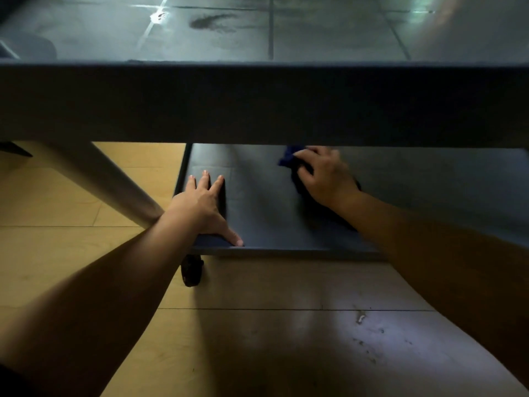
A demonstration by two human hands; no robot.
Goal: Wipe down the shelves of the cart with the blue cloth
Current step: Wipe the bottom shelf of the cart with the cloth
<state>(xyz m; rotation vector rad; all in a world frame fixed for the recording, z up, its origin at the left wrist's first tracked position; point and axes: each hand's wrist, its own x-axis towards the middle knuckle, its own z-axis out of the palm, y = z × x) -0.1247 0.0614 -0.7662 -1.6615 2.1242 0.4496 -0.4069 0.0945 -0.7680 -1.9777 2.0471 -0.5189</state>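
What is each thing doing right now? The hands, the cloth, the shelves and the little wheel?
left hand: open, flat on the lower shelf
right hand: closed on the blue cloth
blue cloth: bunched, pressed on the lower shelf
lower shelf: bare, dark
top shelf: smudged, shiny
wheel: on the floor

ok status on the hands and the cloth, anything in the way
Left hand flat, open on dark lower cart shelf. Right hand gripping crumpled blue cloth, pressed on shelf. Upper shelf overhangs; nothing blocking.
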